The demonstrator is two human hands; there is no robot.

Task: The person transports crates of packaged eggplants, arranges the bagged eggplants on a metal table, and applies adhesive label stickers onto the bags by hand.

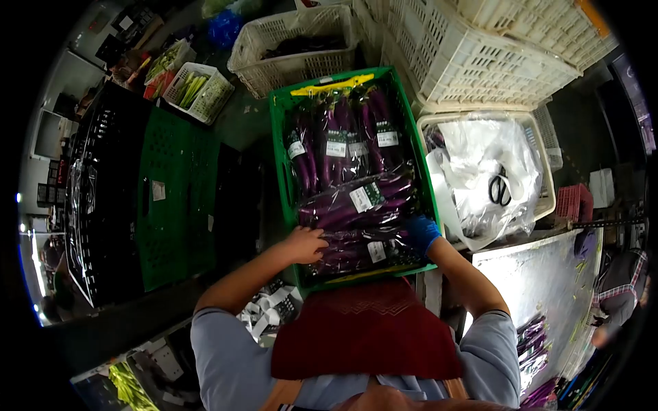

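Note:
A green crate (275, 137) in front of me holds several clear bags of long purple eggplants with white labels. At the far end, bags (337, 137) lie lengthwise; nearer to me, others lie crosswise. My left hand (306, 244), bare, has its fingers curled on the left end of the nearest crosswise bag of eggplants (353, 251). At that bag's right end is my right hand (423, 234) in a blue glove, closed around it by the crate wall. The right fingertips are partly hidden. Another crosswise bag (363, 198) lies just beyond.
Right of the crate, a white basket (546, 164) holds plastic bags and black-handled scissors (500, 190). Stacked white crates (480, 61) rise behind it. A metal table (548, 274) carries loose eggplants (532, 346), with a person (620, 284) beyond. Green crates (178, 198) stand left.

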